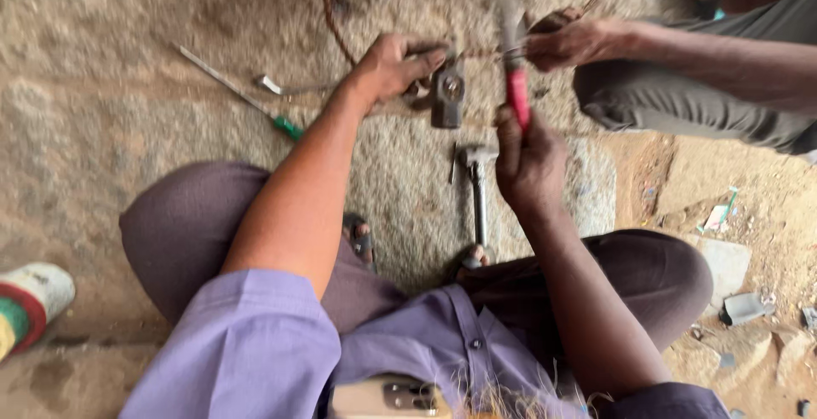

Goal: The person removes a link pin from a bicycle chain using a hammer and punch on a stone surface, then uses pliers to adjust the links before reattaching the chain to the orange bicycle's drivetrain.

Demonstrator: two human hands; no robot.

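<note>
1. At the far left edge a round tin [30, 304] with white, red and green bands is seen on the stone floor [102, 130].
2. A long screwdriver with a green handle [242, 96] is laid on the floor, and a small bent metal piece [281, 87] is just beside it; both are well apart from the work.
3. The left hand [393, 66] is closed around a twisted rusty wire [336, 19], which is pressed down against a dark metal block [448, 94] near the top centre.
4. The wire is judged to be stiff and springy, with a rough surface that does not slip; it is best held close to the block, as it is done here.
5. A second hammer [477, 185] is laid on the floor below the block, between the knees, and it is not touched.
6. The right hand [529, 159] is wrapped tightly around the red handle of a hammer [513, 53], whose head is blurred above the wire; the tool is judged heavy at the head.
7. Another person's hand [568, 40] is pinching the other end of the wire, very near the hammer head, so these fingers stand in the way.
</note>
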